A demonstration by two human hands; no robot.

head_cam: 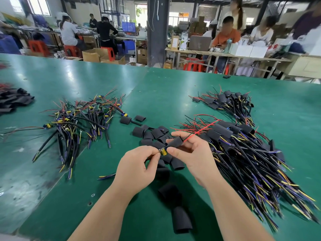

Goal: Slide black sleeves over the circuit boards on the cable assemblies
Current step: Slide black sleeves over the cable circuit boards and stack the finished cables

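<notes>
My left hand (139, 166) pinches the end of a cable assembly's circuit board, where a yellow component (163, 152) shows. My right hand (190, 150) holds a black sleeve (175, 142) partly over that board, and the assembly's red wire (199, 130) sticks out beyond it. Loose black sleeves (152, 134) lie in a heap just behind my hands. A pile of unsleeved assemblies (81, 117) lies at the left. Sleeved assemblies (243, 153) are piled at the right.
A second batch of sleeved assemblies (227, 101) lies at the far right. More black sleeves (13, 100) are stacked at the left edge. Two larger sleeves (180, 218) lie near me on the green table (156, 87). People work at benches behind.
</notes>
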